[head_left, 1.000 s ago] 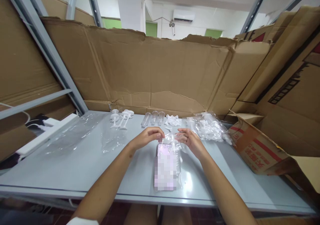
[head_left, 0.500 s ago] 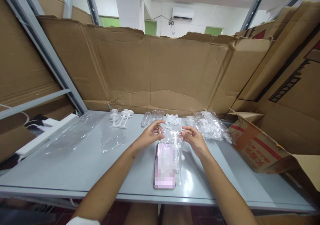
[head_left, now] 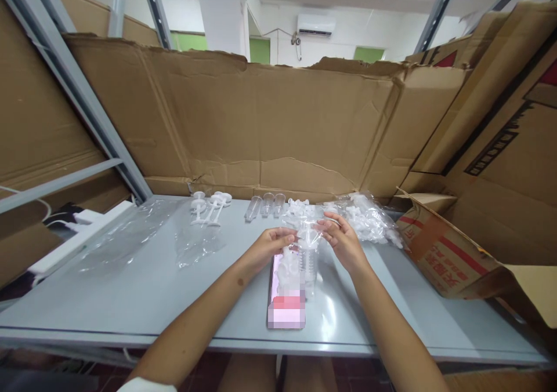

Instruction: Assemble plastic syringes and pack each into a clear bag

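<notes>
My left hand (head_left: 270,247) and my right hand (head_left: 343,240) pinch the two sides of the top of a clear plastic bag (head_left: 308,238). Inside it hang a clear ribbed syringe barrel (head_left: 307,270) and small white plastic pieces (head_left: 288,267). Under the bag lies a phone (head_left: 286,316) with a pink, partly blurred screen. Beyond my hands are a loose pile of small white pieces (head_left: 298,207) and several clear barrels (head_left: 266,205).
White plungers (head_left: 213,207) and flat clear bags (head_left: 198,246) lie on the grey table (head_left: 174,305) at left. A bag of white pieces (head_left: 369,221) sits at right beside an open cardboard box (head_left: 448,253). A power strip (head_left: 82,235) runs along the left edge; cardboard (head_left: 270,119) walls the back.
The bag has swung round so the barrel and white pieces show more plainly over the phone. My left hand has moved slightly down and right, toward my right hand.
</notes>
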The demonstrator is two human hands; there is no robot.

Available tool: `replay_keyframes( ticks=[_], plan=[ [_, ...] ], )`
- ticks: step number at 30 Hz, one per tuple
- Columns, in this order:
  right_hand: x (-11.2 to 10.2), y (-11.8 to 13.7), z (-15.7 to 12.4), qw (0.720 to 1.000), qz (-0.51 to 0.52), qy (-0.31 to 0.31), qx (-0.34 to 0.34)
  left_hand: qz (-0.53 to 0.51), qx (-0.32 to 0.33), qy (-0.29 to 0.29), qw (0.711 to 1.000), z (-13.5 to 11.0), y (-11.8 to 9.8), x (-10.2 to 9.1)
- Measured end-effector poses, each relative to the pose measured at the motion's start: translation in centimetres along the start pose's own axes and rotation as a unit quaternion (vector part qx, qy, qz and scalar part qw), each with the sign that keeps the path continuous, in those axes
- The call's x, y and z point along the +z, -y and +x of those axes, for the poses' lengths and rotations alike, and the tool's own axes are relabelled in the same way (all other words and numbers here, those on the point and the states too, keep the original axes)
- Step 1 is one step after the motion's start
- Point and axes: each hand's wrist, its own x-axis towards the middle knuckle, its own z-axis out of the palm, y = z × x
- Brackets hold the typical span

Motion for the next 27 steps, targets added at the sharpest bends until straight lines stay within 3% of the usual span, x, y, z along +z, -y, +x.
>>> replay_keyframes(
  ticks=[7,10,14,20,27],
  plan=[
    [0.0,-0.4,-0.7,0.98,-0.042,0.172,0.095,-0.034,0.037,-0.027,0.998,-0.3,-0.6,0.2],
    [0.0,-0.8,-0.9,0.974,-0.065,0.185,0.111,-0.044,0.045,-0.04,0.997,-0.1,-0.5,0.2],
    [0.3,-1.0,-0.8,0.974,-0.062,0.202,0.082,-0.03,0.063,-0.054,0.996,-0.1,-0.7,0.3],
    [0.8,-1.0,-0.9,0.986,-0.057,0.155,0.035,0.019,0.098,-0.052,0.994,-0.5,-1.6,0.2],
    [1.7,-1.1,-1.3,0.994,0.004,0.094,0.054,0.016,0.095,-0.045,0.994,-0.7,-1.8,0.2]
  ],
)
